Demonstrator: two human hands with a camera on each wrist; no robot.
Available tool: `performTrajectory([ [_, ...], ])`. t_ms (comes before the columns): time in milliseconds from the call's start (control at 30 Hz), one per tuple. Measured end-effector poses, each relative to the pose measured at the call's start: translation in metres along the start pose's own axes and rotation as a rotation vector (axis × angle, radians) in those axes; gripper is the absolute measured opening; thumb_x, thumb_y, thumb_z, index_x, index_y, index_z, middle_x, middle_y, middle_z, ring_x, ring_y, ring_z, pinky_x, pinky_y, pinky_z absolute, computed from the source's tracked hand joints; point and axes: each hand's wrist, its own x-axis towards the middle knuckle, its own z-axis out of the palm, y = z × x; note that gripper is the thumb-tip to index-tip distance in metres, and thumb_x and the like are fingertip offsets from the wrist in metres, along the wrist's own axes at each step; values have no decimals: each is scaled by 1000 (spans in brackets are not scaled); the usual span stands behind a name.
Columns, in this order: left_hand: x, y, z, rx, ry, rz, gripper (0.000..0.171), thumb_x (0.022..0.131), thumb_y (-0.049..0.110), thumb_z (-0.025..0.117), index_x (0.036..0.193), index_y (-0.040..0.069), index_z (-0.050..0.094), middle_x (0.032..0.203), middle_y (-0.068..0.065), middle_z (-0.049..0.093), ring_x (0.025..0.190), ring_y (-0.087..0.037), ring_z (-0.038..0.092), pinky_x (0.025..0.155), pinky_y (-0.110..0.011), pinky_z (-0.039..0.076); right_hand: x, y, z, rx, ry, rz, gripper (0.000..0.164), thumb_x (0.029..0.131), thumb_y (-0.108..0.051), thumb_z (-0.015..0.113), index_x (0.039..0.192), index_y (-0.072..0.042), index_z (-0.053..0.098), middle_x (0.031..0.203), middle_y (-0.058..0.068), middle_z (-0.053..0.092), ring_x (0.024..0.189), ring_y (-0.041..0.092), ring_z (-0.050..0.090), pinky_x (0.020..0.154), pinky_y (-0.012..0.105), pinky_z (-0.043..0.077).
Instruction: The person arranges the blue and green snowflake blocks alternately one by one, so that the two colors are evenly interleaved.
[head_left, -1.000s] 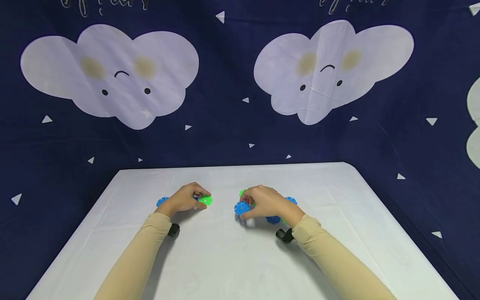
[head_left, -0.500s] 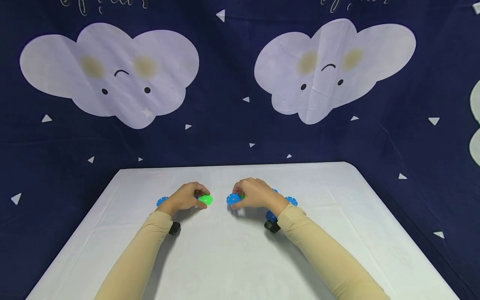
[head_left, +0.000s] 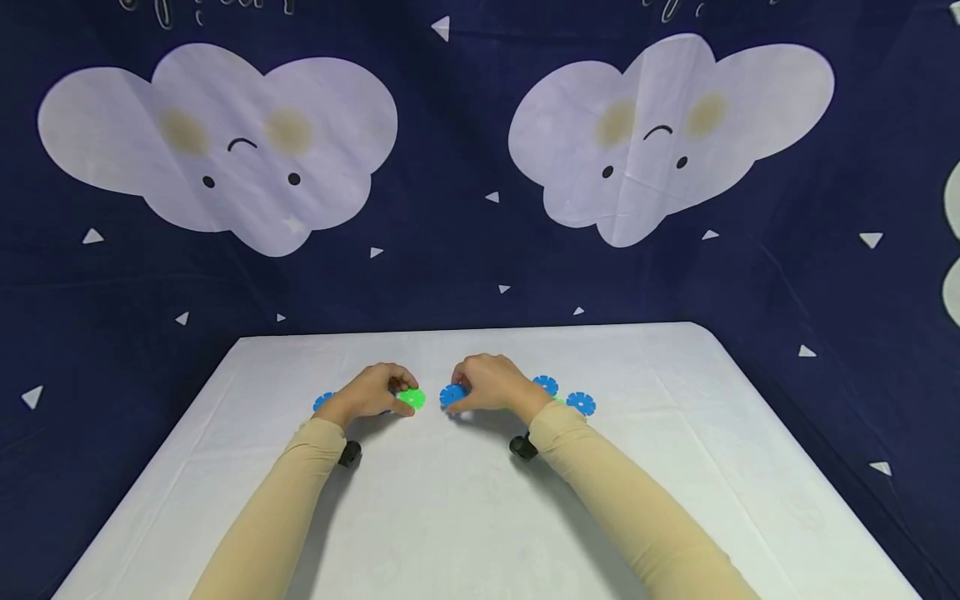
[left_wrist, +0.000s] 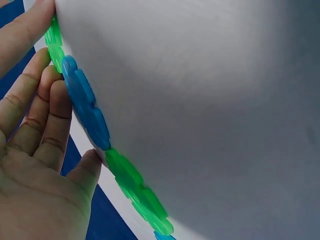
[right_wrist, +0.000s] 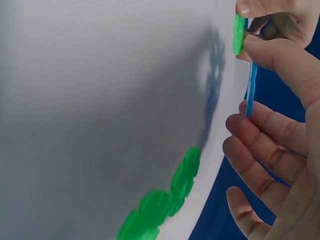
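Note:
My left hand (head_left: 371,392) pinches a green notched plastic disc (head_left: 412,399) between thumb and fingers. In the left wrist view, that disc lines up with a blue disc (left_wrist: 86,102), another green disc (left_wrist: 137,190) and the edge of a further blue one, like a chain. A blue notched disc (head_left: 451,395) is pinched by my right hand (head_left: 489,383), a short gap to the right of the held green disc. Edge-on in the right wrist view, this blue disc (right_wrist: 251,90) stands above the table.
Two loose blue discs (head_left: 581,403) lie on the white table (head_left: 465,500) beyond my right wrist, with a bit of green beside them. Green discs (right_wrist: 185,175) lie below my right hand in its wrist view. A dark blue cloud-patterned cloth (head_left: 450,167) hangs behind the table.
My right hand has carried the blue disc leftward toward the green disc, uncovering blue discs behind it. My left hand has hardly moved.

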Motion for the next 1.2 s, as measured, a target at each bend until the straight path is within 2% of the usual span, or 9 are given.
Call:
performTrajectory([
  [167, 1, 0, 0, 4, 1, 1, 40, 83, 12, 94, 117, 3, 75, 107, -8, 71, 99, -20, 63, 97, -41, 55, 5, -6, 3, -2, -15, 9, 47, 84, -50, 91, 116, -16, 81, 101, -5, 77, 92, 9, 66, 85, 32, 58],
  [367, 1, -1, 0, -9, -1, -9, 39, 83, 12, 93, 117, 4, 75, 107, -8, 70, 99, -20, 63, 97, -41, 54, 12, -13, 11, -47, 15, 32, 43, 83, -52, 91, 106, -16, 83, 94, -7, 76, 83, 8, 63, 77, 31, 56],
  [700, 0, -3, 0, -25, -7, -12, 40, 83, 13, 93, 118, 4, 75, 106, -7, 69, 99, -20, 62, 96, -39, 54, 21, -23, 22, -100, 56, 129, 46, 83, -55, 90, 106, -16, 83, 103, -4, 79, 95, 15, 71, 95, 47, 58],
  [1200, 1, -4, 2, -35, -6, -18, 40, 83, 13, 94, 117, 3, 75, 107, -8, 69, 100, -21, 61, 98, -41, 53, 23, -34, 22, -173, 37, 185, 48, 81, -62, 90, 95, -17, 81, 93, -4, 76, 88, 15, 71, 88, 42, 62],
])
